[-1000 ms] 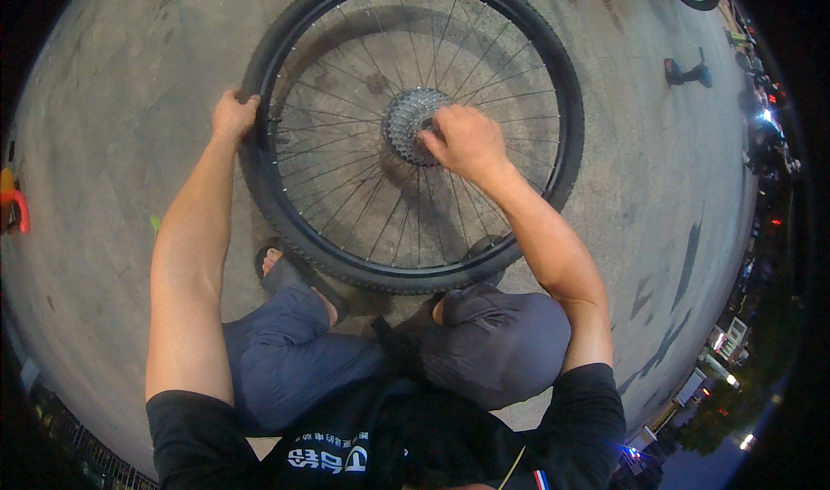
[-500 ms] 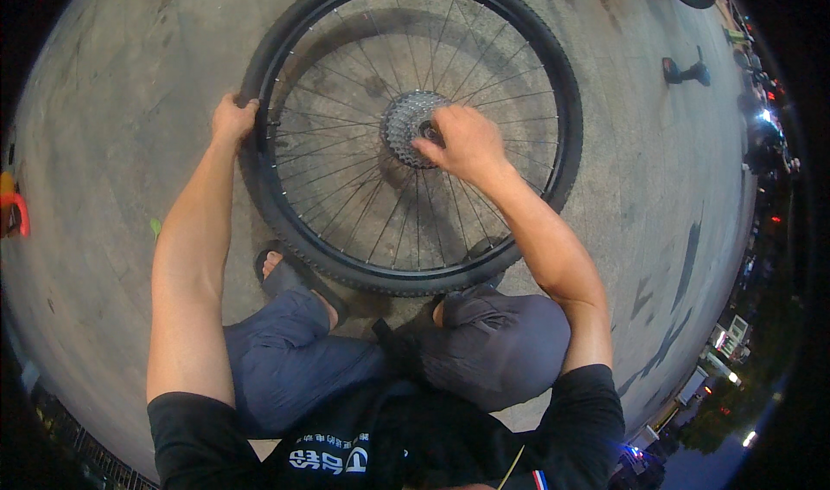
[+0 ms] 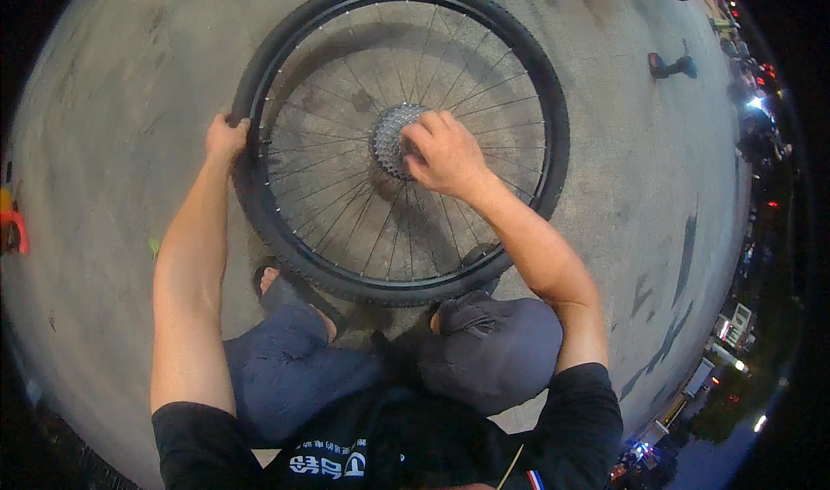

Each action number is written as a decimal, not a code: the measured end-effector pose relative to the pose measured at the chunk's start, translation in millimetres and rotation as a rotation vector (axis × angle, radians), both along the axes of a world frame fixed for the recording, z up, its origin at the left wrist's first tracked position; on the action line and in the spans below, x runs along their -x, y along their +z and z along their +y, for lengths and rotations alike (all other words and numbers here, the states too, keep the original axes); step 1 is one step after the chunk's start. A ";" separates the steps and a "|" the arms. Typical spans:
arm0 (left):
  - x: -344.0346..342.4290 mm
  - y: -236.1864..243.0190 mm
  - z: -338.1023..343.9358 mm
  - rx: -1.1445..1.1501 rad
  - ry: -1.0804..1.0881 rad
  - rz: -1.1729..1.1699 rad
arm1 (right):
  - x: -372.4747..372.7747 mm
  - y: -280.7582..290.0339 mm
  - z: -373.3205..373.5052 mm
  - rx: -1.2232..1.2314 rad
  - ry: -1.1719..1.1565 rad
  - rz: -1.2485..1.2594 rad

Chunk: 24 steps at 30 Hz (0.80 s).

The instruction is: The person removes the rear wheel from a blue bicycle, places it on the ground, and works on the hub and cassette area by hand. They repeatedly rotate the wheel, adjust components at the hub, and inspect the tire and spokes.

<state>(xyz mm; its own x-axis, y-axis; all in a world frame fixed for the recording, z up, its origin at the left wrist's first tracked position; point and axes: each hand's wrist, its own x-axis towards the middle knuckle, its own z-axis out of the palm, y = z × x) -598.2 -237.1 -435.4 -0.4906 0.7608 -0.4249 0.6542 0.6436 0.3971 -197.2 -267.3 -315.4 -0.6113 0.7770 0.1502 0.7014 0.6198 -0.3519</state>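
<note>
Head view: the right hand now curls over the centre of the cassette, covering the hub middle that shows half a second earlier, so the work apparently stays right there. What it pinches, if anything, I can't tell! The left hand clasps the edge of the bicycle wheel, out before the knees, its fingers probably wrapped underneath, unseen.

A bicycle wheel is held at its left edge by the left hand. Its cog cluster is partly covered by the bent right hand. A power tool is seen on the ground, farther right.
</note>
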 end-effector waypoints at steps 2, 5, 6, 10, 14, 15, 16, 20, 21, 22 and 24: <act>-6.0 2.8 0.6 -0.003 0.015 -0.027 | -6.7 -3.2 0.2 0.067 -0.072 -0.040; 6.5 -6.6 -0.5 -0.034 -0.023 0.013 | -5.4 -14.4 3.4 0.031 0.010 -0.037; 5.0 -5.4 -2.3 -0.035 -0.038 0.009 | -5.9 -14.8 4.8 -0.020 0.077 0.005; 2.1 0.2 -1.9 -0.016 -0.017 0.004 | -4.4 -6.4 -2.3 0.014 -0.107 0.015; 6.8 -5.2 2.6 -0.008 -0.019 -0.010 | -2.0 -14.3 -2.7 -0.054 -0.048 -0.016; 10.2 -6.2 1.5 -0.008 -0.023 0.002 | 2.1 -8.0 -2.3 -0.075 -0.042 0.004; 15.6 -9.3 0.9 -0.020 -0.032 0.011 | 5.4 -2.8 -2.6 -0.096 -0.038 0.024; 7.2 -12.1 5.1 -0.056 -0.069 -0.077 | -4.0 -14.7 0.8 0.223 -0.114 -0.258; 11.5 -12.3 4.5 -0.065 -0.092 -0.134 | -5.2 -20.2 -2.8 0.061 -0.042 -0.116; 30.6 -27.5 2.2 -0.085 -0.095 -0.005 | -0.1 -21.1 1.7 0.061 0.069 -0.123; 36.7 -38.6 -0.6 -0.069 -0.124 0.031 | 5.2 -10.7 -0.6 -0.003 -0.021 -0.046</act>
<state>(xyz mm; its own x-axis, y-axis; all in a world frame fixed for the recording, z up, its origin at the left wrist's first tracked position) -634.8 -237.7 -474.0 -0.4031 0.8433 -0.3556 0.7400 0.5289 0.4155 -202.4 -267.9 -326.2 -0.6014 0.7892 0.1242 0.7296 0.6059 -0.3172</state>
